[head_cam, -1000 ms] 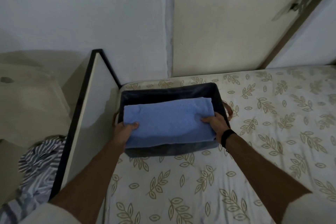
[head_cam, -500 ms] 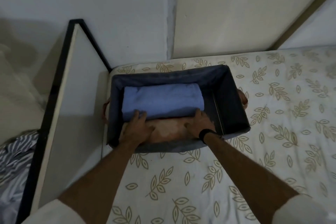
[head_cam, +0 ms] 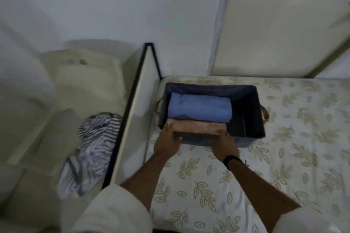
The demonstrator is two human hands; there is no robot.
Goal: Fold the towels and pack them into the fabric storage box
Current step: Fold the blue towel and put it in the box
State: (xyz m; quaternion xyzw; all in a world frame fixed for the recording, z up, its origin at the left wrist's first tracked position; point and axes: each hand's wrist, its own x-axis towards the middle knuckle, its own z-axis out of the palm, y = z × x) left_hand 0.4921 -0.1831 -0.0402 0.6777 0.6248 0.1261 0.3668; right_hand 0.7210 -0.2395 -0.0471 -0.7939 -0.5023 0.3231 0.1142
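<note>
On the leaf-print mattress point(head_cam: 284, 157), my left hand point(head_cam: 166, 143) grips the near wall of the fabric storage box point(head_cam: 251, 119), fingers curled over its rim; inside lie the blue towel point(head_cam: 199, 108) and, nearer me, the pink towel point(head_cam: 197, 127); my right hand point(head_cam: 225, 146) grips that wall too.

Folded blue towel point(head_cam: 199, 108) and pink towel point(head_cam: 197, 126) fill the navy box point(head_cam: 251, 119).

Leaf-print mattress point(head_cam: 284, 147), striped cloth point(head_cam: 94, 143) on floor, black-edged board point(head_cam: 136, 109), white wall point(head_cam: 94, 5)
</note>
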